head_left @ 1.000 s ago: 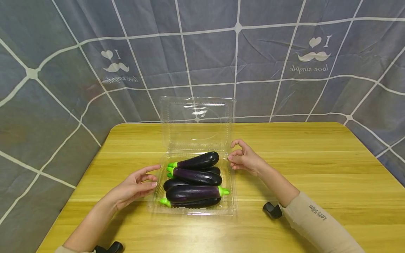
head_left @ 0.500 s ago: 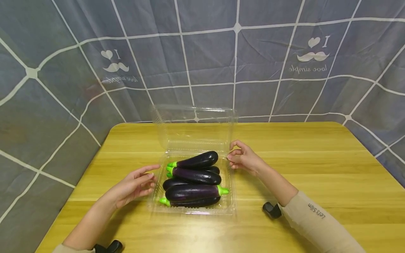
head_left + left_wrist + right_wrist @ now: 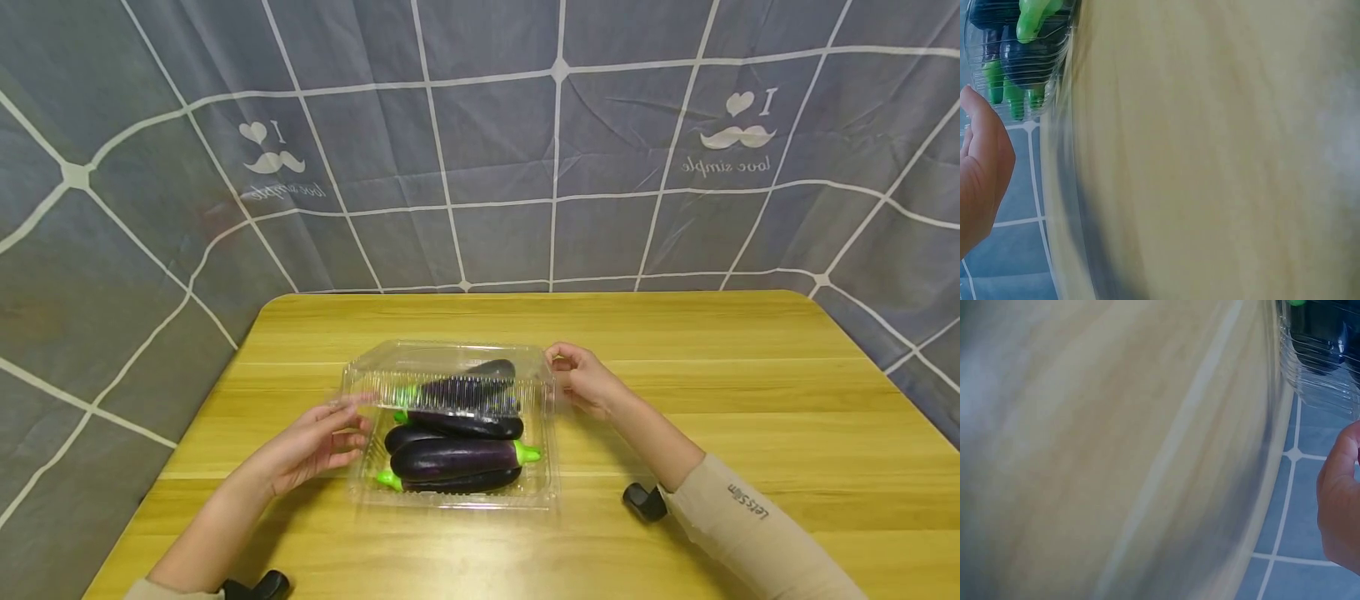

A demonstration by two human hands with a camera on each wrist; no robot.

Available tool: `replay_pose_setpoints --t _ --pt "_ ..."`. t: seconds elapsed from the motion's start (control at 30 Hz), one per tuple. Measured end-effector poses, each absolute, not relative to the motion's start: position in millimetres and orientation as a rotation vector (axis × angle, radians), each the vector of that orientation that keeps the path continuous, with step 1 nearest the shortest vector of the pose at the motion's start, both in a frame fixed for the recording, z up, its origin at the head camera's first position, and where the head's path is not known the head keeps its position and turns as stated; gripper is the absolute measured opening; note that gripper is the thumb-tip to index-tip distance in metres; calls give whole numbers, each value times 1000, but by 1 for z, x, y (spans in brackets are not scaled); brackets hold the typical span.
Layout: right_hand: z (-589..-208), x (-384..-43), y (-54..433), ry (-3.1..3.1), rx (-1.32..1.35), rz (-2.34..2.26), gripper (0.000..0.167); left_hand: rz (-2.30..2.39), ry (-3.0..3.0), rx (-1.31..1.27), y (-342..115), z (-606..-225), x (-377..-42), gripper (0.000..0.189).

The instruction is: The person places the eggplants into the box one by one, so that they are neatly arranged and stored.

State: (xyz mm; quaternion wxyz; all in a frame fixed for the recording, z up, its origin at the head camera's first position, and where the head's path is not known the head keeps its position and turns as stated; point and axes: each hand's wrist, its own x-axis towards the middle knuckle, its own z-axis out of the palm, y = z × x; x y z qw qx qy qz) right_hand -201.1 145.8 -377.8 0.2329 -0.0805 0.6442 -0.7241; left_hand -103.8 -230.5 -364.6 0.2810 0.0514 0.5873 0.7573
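A clear plastic clamshell box (image 3: 457, 502) holds several purple eggplants (image 3: 453, 458) with bright green stems, lying crosswise in a pile. Its hinged lid (image 3: 427, 358) slants forward over the rear eggplants, while the front ones lie uncovered. My left hand (image 3: 311, 446) is at the box's left side, fingers loosely bent, the index finger overlapping the lid's left edge. By the rear right corner is my right hand (image 3: 588, 382), its bent fingertips right at the lid's side. The left wrist view shows green stems (image 3: 1015, 94) through the ribbed plastic wall.
The box stands on a wood-grain table (image 3: 712, 400). A grey curtain (image 3: 495, 150) with white lines hangs behind and at both sides. Black straps or mounts show at each wrist, one a dark knob (image 3: 643, 502) near the right sleeve (image 3: 750, 517).
The lid has swung from upright at the back forward and down over the rear eggplants. Both hands have stayed beside the box, with small finger movements.
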Motion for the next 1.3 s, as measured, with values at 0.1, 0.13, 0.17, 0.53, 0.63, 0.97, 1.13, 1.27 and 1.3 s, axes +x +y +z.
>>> replay_pose_setpoints --t 0.1,0.13,0.17,0.53,0.63,0.97,1.13,1.27,1.3 --pt "-379 -201 146 1782 -212 -1975 34 1986 1654 103 -231 -365 -104 30" --pt "-379 -201 146 1786 -208 -1970 34 1969 1681 96 -231 -365 -104 33" --pt "-379 -201 147 1792 -205 -1967 33 1956 1698 97 -231 -365 -104 36" --pt "-381 -202 147 1788 -283 -1961 34 1876 1754 90 -233 -363 -107 38" --pt "-380 -202 147 1799 -283 -1960 34 1890 1730 80 -233 -363 -108 32" --pt "-380 -202 148 1816 -274 -1922 33 1999 1644 40 -234 -365 -105 22" --pt "-378 -203 150 1821 -288 -1897 27 2031 1612 36 -234 -366 -103 21" --pt "-376 -204 153 1775 -290 -1911 23 2025 1621 59 -233 -365 -103 20" --pt "-376 -205 154 1762 -296 -1913 22 2021 1627 69 -232 -364 -103 20"
